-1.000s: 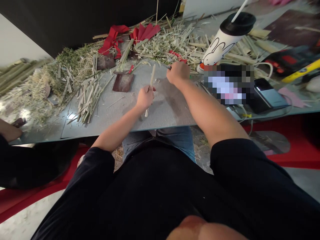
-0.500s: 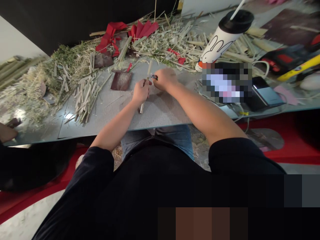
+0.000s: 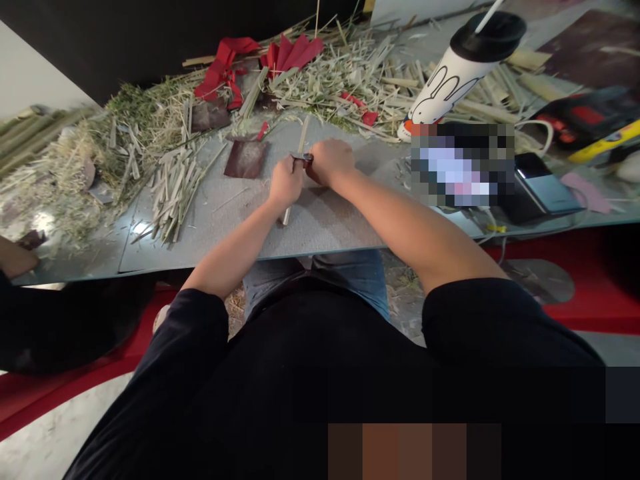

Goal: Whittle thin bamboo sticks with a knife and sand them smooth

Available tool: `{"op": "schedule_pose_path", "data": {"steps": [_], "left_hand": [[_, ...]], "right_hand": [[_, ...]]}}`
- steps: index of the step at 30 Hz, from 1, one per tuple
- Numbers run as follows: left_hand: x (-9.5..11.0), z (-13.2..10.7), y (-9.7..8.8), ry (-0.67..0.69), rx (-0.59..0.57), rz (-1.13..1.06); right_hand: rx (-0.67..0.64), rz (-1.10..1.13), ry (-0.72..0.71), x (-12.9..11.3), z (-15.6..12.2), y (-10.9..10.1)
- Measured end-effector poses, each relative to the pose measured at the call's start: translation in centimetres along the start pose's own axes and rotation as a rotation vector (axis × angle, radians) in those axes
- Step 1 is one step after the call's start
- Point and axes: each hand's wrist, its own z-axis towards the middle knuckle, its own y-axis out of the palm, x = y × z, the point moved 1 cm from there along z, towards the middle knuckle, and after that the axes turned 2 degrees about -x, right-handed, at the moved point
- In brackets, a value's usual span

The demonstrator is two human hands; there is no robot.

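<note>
My left hand (image 3: 285,183) is closed around a pale bamboo strip (image 3: 303,135), which sticks out above and below the fist. My right hand (image 3: 329,161) is closed on a small knife (image 3: 300,157). Its blade lies across the strip just above my left fingers. Both hands meet over a grey mat (image 3: 330,220) on the glass table (image 3: 75,263).
Several cut bamboo strips (image 3: 173,190) lie left of the hands, with shavings and red paper (image 3: 235,57) behind. A brown sandpaper sheet (image 3: 245,159) sits nearby. A white rabbit cup (image 3: 450,80) with straw, a phone (image 3: 537,190) and tools stand to the right. Another person's hand (image 3: 15,257) shows far left.
My right hand came back from the far edge of the mat to the strip, bringing the knife against it beside my left hand.
</note>
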Motion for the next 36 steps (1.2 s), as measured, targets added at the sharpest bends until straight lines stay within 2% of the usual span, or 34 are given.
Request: {"op": "schedule_pose_path", "data": {"steps": [3, 13, 21, 23, 25, 27, 28, 31, 36], "left_hand": [[0.2, -0.2, 0.0, 0.003, 0.027, 0.067], [1.3, -1.7, -0.1, -0.023, 0.010, 0.133], [0.9, -1.0, -0.8, -0.072, 0.015, 0.142], [1.3, -1.8, -0.9, -0.107, -0.003, 0.171], [1.8, -3.2, -0.7, -0.104, -0.057, 0.203], [2.3, -4.4, -0.3, 0.003, -0.151, 0.203], [2.3, -4.8, -0.1, 0.025, -0.159, 0.192], [2.0, -4.2, 0.0, -0.080, -0.154, 0.041], [1.7, -1.5, -0.9, -0.220, -0.100, -0.173]], "right_hand": [[0.005, 0.029, 0.009, 0.4, 0.5, 0.4], [-0.011, 0.055, 0.031, 0.7, 1.1, 0.2], [-0.062, 0.045, -0.013, 0.4, 1.9, 0.2], [-0.057, 0.041, 0.038, 0.8, 2.2, -0.2], [-0.037, 0.037, 0.149, 1.8, 2.5, -0.8], [-0.016, 0.030, 0.252, 3.1, 2.7, -1.3], [-0.007, 0.029, 0.270, 3.7, 2.8, -1.5], [0.025, 0.028, 0.257, 4.7, 2.8, -1.5], [0.059, 0.039, 0.213, 4.0, 2.6, -1.2]]}}
